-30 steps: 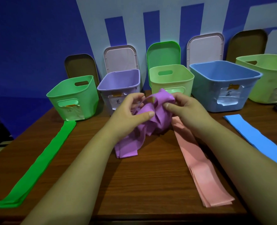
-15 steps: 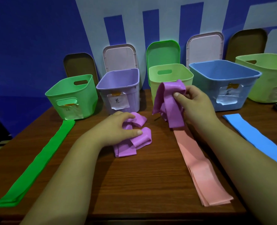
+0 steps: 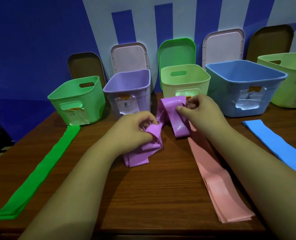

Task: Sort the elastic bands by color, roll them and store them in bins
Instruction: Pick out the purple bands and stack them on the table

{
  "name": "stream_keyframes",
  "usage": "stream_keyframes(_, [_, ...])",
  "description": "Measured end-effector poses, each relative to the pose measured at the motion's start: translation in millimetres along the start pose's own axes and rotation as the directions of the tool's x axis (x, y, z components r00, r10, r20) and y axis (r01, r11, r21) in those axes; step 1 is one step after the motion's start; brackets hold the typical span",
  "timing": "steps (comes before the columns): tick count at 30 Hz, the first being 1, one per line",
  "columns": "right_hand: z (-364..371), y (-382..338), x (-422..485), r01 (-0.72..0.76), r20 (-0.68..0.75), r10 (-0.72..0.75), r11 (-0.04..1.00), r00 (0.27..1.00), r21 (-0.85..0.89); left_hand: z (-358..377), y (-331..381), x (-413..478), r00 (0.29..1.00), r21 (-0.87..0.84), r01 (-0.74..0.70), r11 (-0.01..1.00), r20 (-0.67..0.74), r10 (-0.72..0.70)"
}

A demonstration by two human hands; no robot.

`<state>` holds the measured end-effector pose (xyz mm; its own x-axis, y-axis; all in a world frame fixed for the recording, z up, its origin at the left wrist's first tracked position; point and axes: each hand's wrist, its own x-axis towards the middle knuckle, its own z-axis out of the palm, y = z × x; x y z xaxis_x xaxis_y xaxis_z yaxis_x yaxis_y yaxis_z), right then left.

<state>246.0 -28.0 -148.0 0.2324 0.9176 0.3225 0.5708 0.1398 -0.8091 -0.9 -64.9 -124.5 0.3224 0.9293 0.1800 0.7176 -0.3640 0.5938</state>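
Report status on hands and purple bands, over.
Left hand grips the bunched purple bands on the table. Right hand pinches a raised loop of them. Purple bin open behind; pink bands lie by the right wrist.

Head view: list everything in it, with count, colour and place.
purple bands: layered, count unclear, purple, table centre, in both hands
green bands: one stack, green, table left
pink bands: one stack, pink, right of centre
blue bands: one stack, blue, far right
bins: five, green, purple, pale green, blue, pale green, back row
lids: five, two brown, two pinkish, one green, leaning behind bins
table: one, brown wood
left hand: grips purple bands
right hand: pinches purple bands
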Motion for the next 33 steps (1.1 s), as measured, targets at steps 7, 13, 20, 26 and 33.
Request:
stream_keyframes(7, [-3.4,-8.5,-16.1,0.059,0.014,-0.061,0.991,0.998,0.116,12.9,21.8,14.6,0.972,-0.698,0.088,0.710,-0.094,-0.214])
stream_keyframes(13, [-7.5,-9.8,-24.1,0.137,0.037,-0.145,0.978,0.989,0.154,12.4,7.2,12.3,0.989,-0.487,0.072,0.871,-0.080,-0.126])
stream_keyframes(20, [-3.2,-5.4,-29.9,0.574,0.417,-0.446,0.776,0.792,-0.262,-7.4,-28.1,2.5,0.966,0.392,-0.093,0.915,0.258,-0.013])
stream_keyframes(26, [0.3,-0.3,-29.7,0.587,0.467,-0.426,0.758,0.775,-0.284,-18.7,-32.3,0.1,0.994,0.066,0.025,0.998,-0.104,-0.018])
stream_keyframes(33, [-0.1,0.2,-31.2,0.560,0.466,-0.419,0.799,0.779,-0.218,-35.7,-16.1,-0.3,0.904,-0.255,-0.014,0.967,-0.416,-0.097])
